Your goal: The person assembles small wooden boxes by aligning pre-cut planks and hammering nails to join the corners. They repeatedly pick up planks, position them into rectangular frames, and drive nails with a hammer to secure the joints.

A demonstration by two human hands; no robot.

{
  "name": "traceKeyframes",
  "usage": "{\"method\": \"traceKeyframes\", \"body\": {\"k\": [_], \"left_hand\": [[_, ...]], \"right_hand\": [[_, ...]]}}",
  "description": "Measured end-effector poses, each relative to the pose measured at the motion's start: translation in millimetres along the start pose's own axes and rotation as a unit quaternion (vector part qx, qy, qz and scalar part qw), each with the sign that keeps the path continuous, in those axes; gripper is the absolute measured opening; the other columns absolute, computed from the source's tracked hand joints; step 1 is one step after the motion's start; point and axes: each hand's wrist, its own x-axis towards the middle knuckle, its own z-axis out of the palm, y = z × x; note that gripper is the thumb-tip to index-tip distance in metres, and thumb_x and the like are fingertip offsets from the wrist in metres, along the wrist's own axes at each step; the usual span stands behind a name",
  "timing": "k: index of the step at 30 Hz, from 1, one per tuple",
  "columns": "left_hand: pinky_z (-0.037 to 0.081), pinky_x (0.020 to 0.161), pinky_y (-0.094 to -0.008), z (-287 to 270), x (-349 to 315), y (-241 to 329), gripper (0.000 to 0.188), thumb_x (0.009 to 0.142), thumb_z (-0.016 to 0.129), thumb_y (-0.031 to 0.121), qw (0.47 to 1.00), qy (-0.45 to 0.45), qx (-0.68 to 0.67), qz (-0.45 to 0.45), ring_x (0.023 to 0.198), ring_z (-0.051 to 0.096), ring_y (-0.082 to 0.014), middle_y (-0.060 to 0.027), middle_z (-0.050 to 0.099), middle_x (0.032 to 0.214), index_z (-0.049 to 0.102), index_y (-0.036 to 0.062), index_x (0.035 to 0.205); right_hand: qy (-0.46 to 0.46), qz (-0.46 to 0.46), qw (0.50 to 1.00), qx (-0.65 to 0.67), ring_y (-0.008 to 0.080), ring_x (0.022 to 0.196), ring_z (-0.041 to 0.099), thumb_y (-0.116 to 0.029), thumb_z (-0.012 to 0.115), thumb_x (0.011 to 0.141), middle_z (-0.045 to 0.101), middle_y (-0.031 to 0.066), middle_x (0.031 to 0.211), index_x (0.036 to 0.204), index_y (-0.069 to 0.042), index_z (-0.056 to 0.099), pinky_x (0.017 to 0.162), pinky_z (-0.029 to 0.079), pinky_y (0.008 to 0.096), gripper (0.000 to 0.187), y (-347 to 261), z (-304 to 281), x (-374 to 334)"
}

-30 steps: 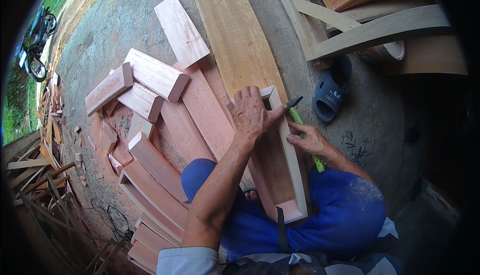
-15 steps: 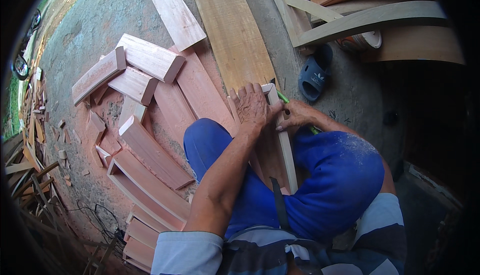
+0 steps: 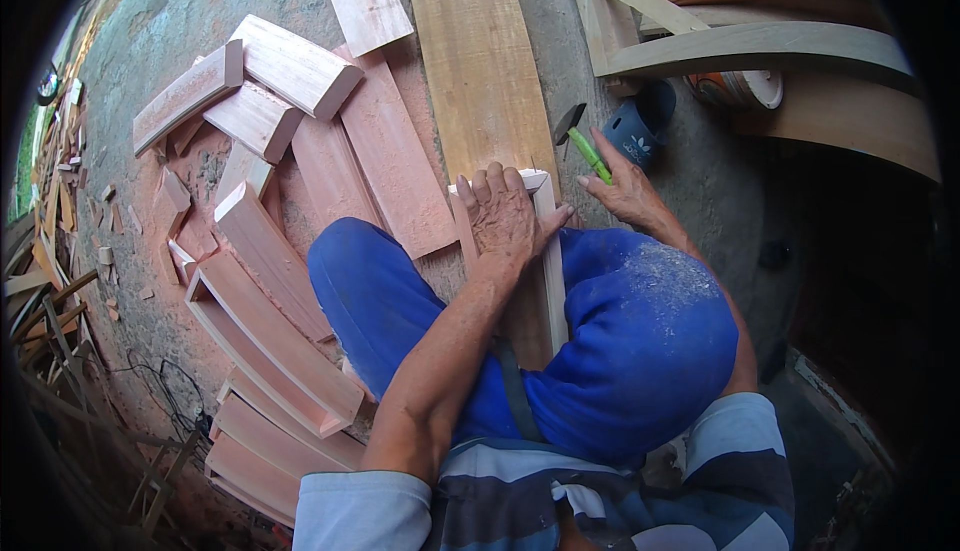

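A narrow wooden frame [image 3: 551, 281] lies lengthwise between my bent legs, its far end on a long plank. My left hand [image 3: 500, 216] grips that far end from above, fingers over it and thumb stretched out to the right. A thin nail [image 3: 533, 163] appears to stick up at the frame's far right corner, beside my left fingertips. To the right of the frame, my right hand [image 3: 637, 194] holds a hammer [image 3: 588, 154] with a bright green handle and a dark head. The handle lies between thumb and fingers, the head pointing away from me.
The brown plank [image 3: 475, 61] runs away from me along the floor. Pinkish wood pieces [image 3: 300, 66] and box-like lengths [image 3: 275, 351] lie at the left amid sawdust. A blue slipper [image 3: 640, 126], a bucket [image 3: 740, 89] and curved timber [image 3: 760, 46] are at the right; offcuts [image 3: 60, 211] pile far left.
My right hand has moved from the frame's side out to the right, bringing the hammer off the frame. My left hand stays on the frame's far end. The view has shifted somewhat.
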Motion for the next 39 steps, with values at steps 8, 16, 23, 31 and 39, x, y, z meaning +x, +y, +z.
{"method": "traceKeyframes", "body": {"k": [8,16,23,31,39], "left_hand": [[0.013,0.120,-0.0608,15.0,-3.4,-4.4,0.087,0.070,0.074,0.066,0.999,0.000,0.014,-0.029,0.128,0.044,-0.0348,-0.0159,0.052,0.127,0.056,-0.0012,0.123],[0.012,0.120,-0.0595,16.6,-0.5,-1.1,0.087,0.071,0.073,0.065,0.999,0.005,0.019,-0.028,0.129,0.043,-0.0345,-0.0169,0.052,0.128,0.055,-0.0015,0.124],[0.012,0.120,-0.0597,14.1,2.4,4.1,0.087,0.071,0.072,0.065,0.999,-0.020,0.024,-0.021,0.130,0.043,-0.0342,-0.0173,0.052,0.127,0.056,-0.0025,0.124],[0.014,0.120,-0.0591,14.5,-0.4,-2.1,0.086,0.072,0.073,0.065,0.999,0.001,0.027,-0.017,0.129,0.044,-0.0339,-0.0174,0.053,0.125,0.056,-0.0027,0.123],[0.015,0.119,-0.0576,13.9,-0.8,-4.4,0.086,0.072,0.074,0.064,1.000,0.004,0.019,-0.016,0.127,0.044,-0.0347,-0.0173,0.053,0.123,0.055,-0.0020,0.123]], "right_hand": [[-0.026,-0.095,0.995,0.009,0.0351,0.123,0.066,-0.027,0.063,0.101,0.065,0.0271,0.132,0.158,-0.002,0.041,0.103,0.050,0.0401,0.066,20.5,-5.6,31.7],[-0.166,-0.112,0.979,-0.045,0.0137,0.068,0.056,-0.024,0.054,0.108,0.058,0.0012,0.078,0.144,-0.010,0.058,0.065,0.048,0.0339,0.039,-10.5,-53.4,79.4],[-0.201,-0.245,0.934,-0.164,0.0135,0.066,0.056,-0.021,0.053,0.110,0.057,0.0017,0.072,0.152,-0.019,0.057,0.065,0.051,0.0360,0.043,3.9,-66.3,131.1],[-0.182,-0.139,0.966,-0.122,0.0120,0.064,0.053,-0.024,0.054,0.110,0.065,0.0037,0.075,0.148,-0.020,0.062,0.064,0.047,0.0362,0.039,-48.2,-70.2,127.7],[-0.145,-0.183,0.969,-0.077,0.0079,0.059,0.050,-0.024,0.054,0.110,0.059,0.0006,0.073,0.151,-0.015,0.058,0.054,0.044,0.0286,0.041,-42.3,-89.9,158.7]]}}
